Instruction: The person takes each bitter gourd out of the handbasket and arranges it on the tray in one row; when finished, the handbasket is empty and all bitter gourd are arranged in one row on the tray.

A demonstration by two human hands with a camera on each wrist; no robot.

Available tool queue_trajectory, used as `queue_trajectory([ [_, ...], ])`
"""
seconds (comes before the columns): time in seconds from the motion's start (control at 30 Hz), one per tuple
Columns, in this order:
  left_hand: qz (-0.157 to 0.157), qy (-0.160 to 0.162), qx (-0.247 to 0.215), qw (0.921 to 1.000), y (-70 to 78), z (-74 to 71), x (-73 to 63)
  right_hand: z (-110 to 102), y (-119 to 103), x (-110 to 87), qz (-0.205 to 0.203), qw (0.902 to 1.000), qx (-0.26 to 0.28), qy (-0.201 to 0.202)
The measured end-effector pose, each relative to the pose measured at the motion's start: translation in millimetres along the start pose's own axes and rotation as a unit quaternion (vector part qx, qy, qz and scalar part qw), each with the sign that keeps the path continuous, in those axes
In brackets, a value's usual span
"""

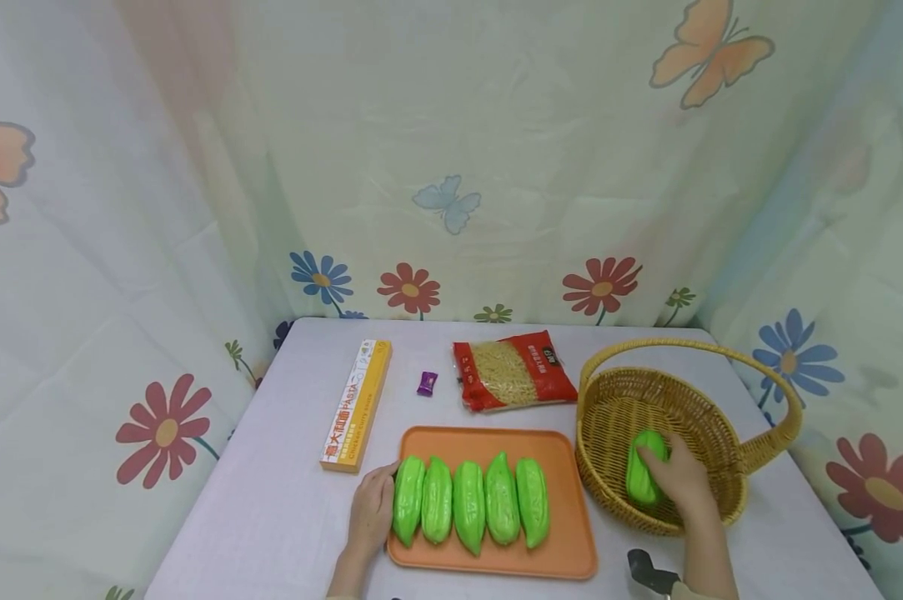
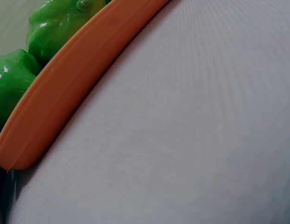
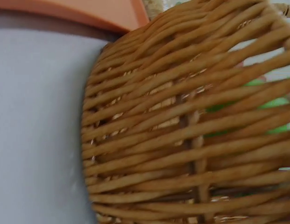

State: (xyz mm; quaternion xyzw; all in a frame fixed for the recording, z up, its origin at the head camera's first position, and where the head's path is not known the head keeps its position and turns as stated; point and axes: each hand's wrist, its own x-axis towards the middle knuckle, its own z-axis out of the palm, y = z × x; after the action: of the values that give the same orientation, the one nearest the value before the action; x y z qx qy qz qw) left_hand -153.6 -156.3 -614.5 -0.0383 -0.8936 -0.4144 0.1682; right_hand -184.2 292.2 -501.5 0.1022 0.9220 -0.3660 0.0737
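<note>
My right hand [image 1: 679, 471] reaches into the wicker basket [image 1: 721, 425] and grips a green ridged bitter melon [image 1: 641, 483], which lies lengthwise toward me low inside. In the right wrist view, the basket's woven side [image 3: 182, 126] hides most of the hand, and bits of green show through the gaps. My left hand [image 1: 372, 508] holds the left edge of the orange tray [image 1: 571, 517], right beside the leftmost bitter melon [image 1: 408, 500]. Several such melons lie side by side on the tray. The left wrist view shows the tray's side wall [image 2: 65, 88] with green ends above it.
Behind the tray lie a yellow and white pasta box [image 1: 357, 404], a small purple wrapped candy [image 1: 427, 383] and a red bag of pasta [image 1: 514, 371]. The basket's tall handle [image 1: 676, 342] arches over its opening. Floral curtains [image 1: 451, 275] enclose the white table [image 1: 293, 500].
</note>
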Motion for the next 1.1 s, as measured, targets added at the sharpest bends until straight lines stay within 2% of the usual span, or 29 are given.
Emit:
queue_trajectory([
  [0.2,-0.008,-0.006,-0.001,1.0000,1.1,0.7,-0.3,-2.8,-13.1,-7.0,-0.001,0.9982,0.057,0.022],
  [0.37,0.002,0.005,0.003,1.0000,1.8,0.0,-0.5,-1.6,-25.5,-13.6,-0.016,0.9960,0.082,0.030],
  [0.87,-0.010,-0.010,-0.002,0.9999,2.1,-0.4,-1.7,-0.8,-52.5,-37.8,-0.058,0.9951,0.077,0.025],
  [1.1,0.004,-0.003,0.000,1.0000,0.6,-0.4,-0.7,7.5,-63.5,-44.9,-0.093,0.9922,0.080,0.021],
])
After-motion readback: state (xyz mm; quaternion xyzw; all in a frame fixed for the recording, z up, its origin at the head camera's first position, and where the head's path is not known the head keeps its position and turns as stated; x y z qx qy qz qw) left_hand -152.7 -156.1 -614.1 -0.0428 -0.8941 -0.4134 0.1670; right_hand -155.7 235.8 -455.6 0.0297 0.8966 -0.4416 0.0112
